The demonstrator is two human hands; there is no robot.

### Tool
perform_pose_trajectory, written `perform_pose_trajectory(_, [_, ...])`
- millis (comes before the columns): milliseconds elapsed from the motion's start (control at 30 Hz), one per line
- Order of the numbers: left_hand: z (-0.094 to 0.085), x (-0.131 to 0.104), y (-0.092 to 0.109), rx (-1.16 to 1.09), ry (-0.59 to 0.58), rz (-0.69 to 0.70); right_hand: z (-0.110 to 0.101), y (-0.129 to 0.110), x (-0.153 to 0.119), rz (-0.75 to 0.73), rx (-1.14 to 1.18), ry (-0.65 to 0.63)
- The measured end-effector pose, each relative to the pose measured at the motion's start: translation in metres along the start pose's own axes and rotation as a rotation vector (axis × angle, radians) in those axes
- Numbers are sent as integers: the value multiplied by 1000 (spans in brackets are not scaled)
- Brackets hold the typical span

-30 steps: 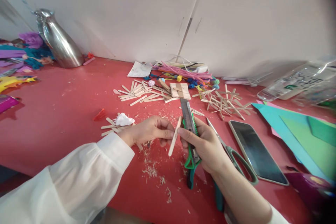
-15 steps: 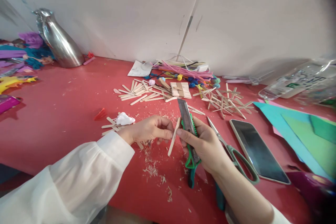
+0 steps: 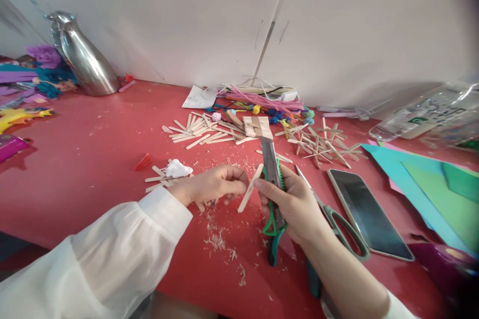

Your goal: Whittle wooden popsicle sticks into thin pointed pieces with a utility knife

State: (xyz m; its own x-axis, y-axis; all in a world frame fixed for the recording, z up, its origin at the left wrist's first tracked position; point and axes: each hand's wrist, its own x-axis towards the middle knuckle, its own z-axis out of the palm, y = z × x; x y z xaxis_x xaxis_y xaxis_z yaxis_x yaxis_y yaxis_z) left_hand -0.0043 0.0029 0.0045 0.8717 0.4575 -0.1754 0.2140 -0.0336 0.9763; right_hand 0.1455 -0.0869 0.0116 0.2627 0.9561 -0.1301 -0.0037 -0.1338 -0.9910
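My right hand is wrapped round a green utility knife, its wide blade pointing up and away. A pale wooden craft stick stands tilted between my hands, just left of the knife. My left hand has its fingers curled in a pinch at the stick's left edge; the exact contact is partly hidden. My right thumb tip reaches the stick's other edge. Wood shavings lie scattered on the red table below.
Loose craft sticks and a stick pile lie beyond my hands. Scissors and a phone are at the right, by coloured paper. A metal jug stands far left. White crumpled material sits near my left wrist.
The craft stick has tilted further, its upper end shifting right and its lower end rising. The knife has moved slightly right, with its blade tip a little higher. My left hand has hardly moved.
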Motion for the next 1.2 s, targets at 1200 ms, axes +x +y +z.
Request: perform_pose_trajectory(1200, [13, 5, -7, 173, 170, 153, 3, 2, -1, -104, -231, 150])
